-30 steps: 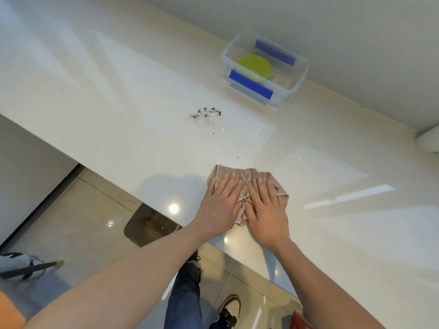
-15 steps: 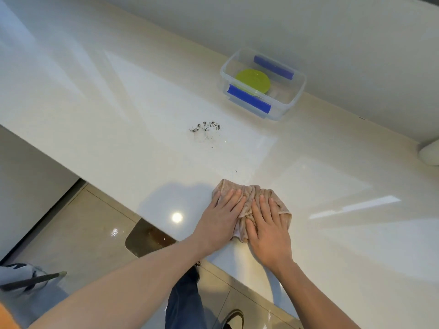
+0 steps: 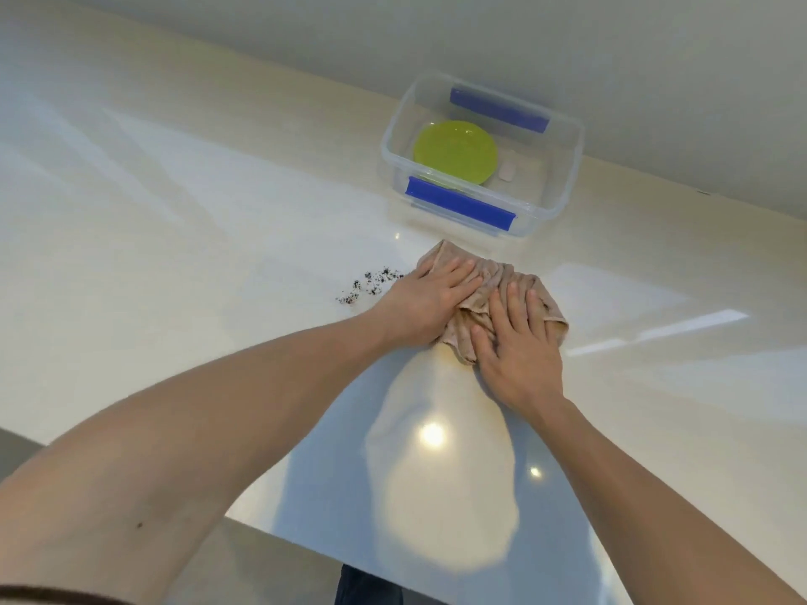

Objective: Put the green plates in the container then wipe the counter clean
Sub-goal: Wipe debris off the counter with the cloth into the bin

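Observation:
A green plate (image 3: pixel 455 151) lies inside a clear container (image 3: pixel 563 176) with blue clips near the wall. A crumpled beige cloth (image 3: pixel 493 277) rests on the cream counter (image 3: pixel 174 220) just in front of the container. My left hand (image 3: pixel 425 303) presses flat on the cloth's left part. My right hand (image 3: pixel 517 342) presses flat on its right part. A small patch of dark crumbs (image 3: pixel 369 283) lies on the counter directly left of my left hand.
A small pale object (image 3: pixel 508 168) sits in the container beside the plate. The wall runs behind the container. The counter's front edge is at the lower left, with floor and my dark trouser leg (image 3: pixel 369 587) below.
Both hands have pushed the cloth forward across the counter, from near the front edge to just in front of the container, level with the crumbs.

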